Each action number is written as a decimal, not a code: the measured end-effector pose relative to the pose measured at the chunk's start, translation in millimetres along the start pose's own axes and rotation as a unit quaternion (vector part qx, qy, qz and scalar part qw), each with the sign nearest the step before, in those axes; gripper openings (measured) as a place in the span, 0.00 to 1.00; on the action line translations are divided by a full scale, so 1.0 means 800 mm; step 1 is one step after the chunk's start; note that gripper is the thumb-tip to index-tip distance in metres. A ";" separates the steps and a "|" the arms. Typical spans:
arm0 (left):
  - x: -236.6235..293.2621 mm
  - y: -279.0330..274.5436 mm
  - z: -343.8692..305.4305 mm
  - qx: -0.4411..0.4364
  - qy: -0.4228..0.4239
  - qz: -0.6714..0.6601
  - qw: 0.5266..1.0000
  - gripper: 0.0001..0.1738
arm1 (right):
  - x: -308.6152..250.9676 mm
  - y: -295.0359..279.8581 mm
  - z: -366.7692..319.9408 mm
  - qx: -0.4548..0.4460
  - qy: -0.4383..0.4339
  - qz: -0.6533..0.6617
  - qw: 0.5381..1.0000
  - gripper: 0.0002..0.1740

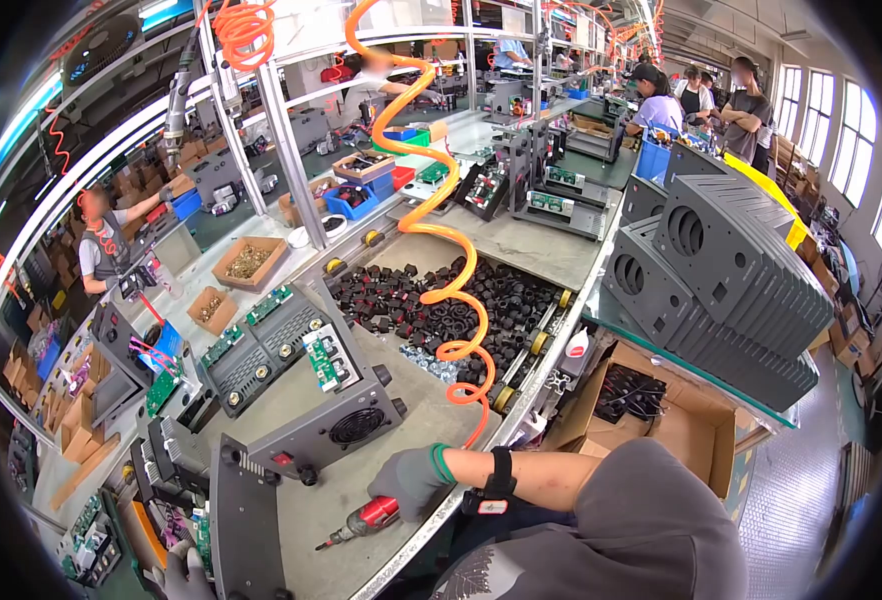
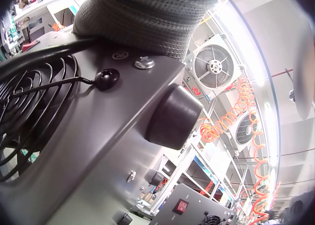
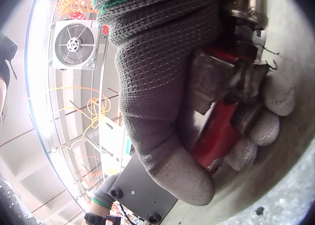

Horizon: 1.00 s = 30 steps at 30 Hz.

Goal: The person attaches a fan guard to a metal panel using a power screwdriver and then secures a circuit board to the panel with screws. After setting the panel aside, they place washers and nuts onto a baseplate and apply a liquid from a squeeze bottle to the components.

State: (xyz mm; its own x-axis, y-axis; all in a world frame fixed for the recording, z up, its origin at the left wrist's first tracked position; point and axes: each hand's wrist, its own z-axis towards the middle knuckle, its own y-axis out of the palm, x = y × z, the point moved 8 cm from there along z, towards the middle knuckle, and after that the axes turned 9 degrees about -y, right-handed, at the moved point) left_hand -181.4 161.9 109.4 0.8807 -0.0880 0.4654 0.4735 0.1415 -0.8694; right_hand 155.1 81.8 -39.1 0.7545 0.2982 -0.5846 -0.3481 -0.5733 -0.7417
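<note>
My gloved right hand (image 1: 411,482) grips a red air screwdriver (image 1: 373,515), its bit pointing left, low over the grey bench top. In the right wrist view the gloved fingers (image 3: 266,129) and thumb wrap round its red body. My gloved left hand (image 1: 183,578) is at the lower left edge of the head view, beside a dark grey metal housing (image 1: 246,525). Its fingers look extended and a little spread. The left wrist view shows the glove (image 2: 135,20) against the housing, near a fan grille (image 2: 34,99) and a black rubber foot (image 2: 175,117).
A second housing (image 1: 336,440) with a fan and red switch stands behind. An orange coiled hose (image 1: 451,210) hangs over a bin of black parts (image 1: 411,300). Stacked grey covers (image 1: 731,270) and a cardboard box (image 1: 701,430) are at right. Several people are farther back.
</note>
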 end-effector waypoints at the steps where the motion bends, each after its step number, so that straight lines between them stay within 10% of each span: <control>1: -0.001 0.000 0.000 0.000 0.000 0.000 1.000 0.21 | -0.001 0.000 0.000 0.000 0.001 0.000 1.000 0.30; 30: 0.002 -0.001 -0.002 -0.002 -0.018 -0.006 1.000 0.22 | 0.003 0.002 0.004 -0.015 0.006 -0.002 1.000 0.32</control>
State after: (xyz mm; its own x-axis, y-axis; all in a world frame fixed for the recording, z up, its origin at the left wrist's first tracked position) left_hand -180.2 160.2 110.8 0.8750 -0.0533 0.4812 0.4838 0.1361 -0.8646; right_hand 154.6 84.4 -42.5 0.7622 0.2923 -0.5776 -0.3279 -0.5949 -0.7338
